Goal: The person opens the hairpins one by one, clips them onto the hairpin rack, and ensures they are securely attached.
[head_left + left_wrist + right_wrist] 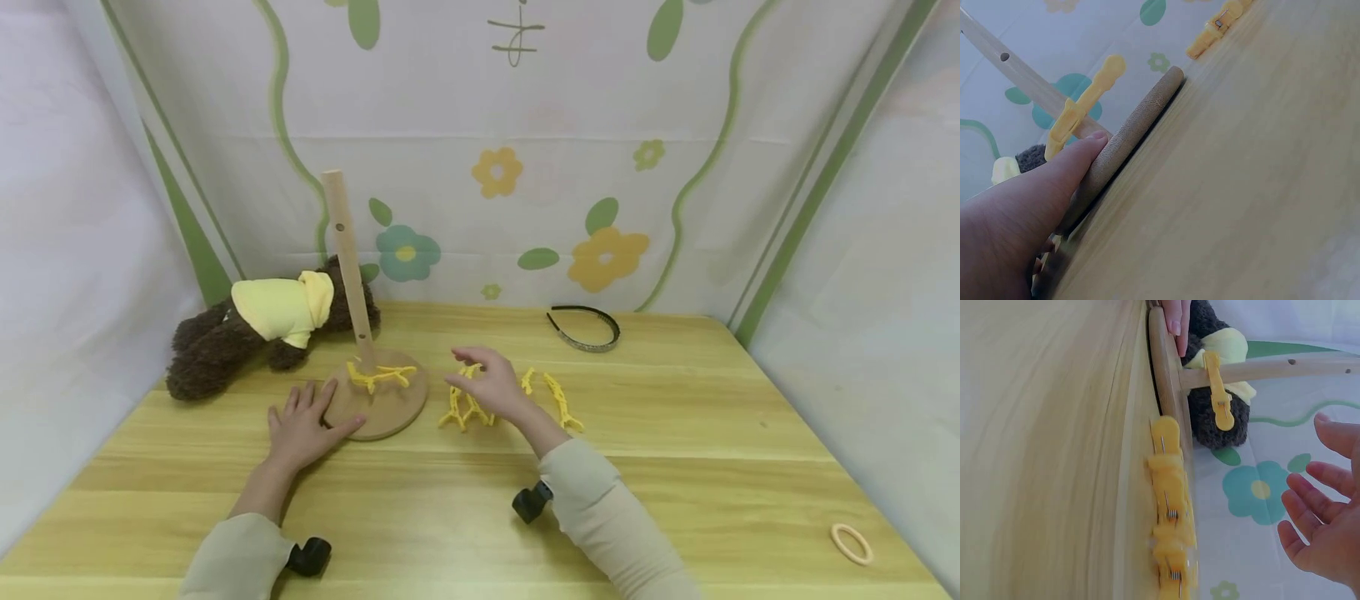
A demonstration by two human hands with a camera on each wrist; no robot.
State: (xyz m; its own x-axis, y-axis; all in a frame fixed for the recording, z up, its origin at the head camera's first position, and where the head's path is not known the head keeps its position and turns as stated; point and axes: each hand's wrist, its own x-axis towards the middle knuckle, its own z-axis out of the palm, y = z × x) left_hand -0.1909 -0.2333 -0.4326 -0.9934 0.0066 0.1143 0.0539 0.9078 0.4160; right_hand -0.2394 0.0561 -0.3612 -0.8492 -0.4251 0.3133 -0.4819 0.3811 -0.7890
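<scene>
Clock references take the round base (378, 427) as the dial's centre, with 12 o'clock away from the person.

Stand: the wooden post (347, 267) rises from the base, tilted toward 11 o'clock in the head view. One yellow clip (1217, 394) crosses the post just above the base; its attachment cannot be determined. Further yellow clips (1169, 487) sit on the tabletop (420, 517) at 3 o'clock.

Hands: the left hand (300, 429) is at 8 o'clock, fingers spread, thumb resting on the base's rim. The right hand (491, 385) hangs above the loose clips, fingers relaxed and apart, holding nothing.

Handling: the clips are probably light, stiff plastic, smooth, with thin arms liable to snap if twisted. Small metal springs show; grip at the broad body beside the spring, between thumb and forefinger. The stand is likely rigid and top-heavy if pushed high; steady it by the base's rim.

Clearances: the plush toy (285, 304) lies close behind the stand at 10 o'clock and limits movement there. The headband (585, 344) lies near the back edge at 2 o'clock, the wooden ring (840, 546) near the right edge at 4 o'clock. The widest working room lies toward 5 o'clock.
</scene>
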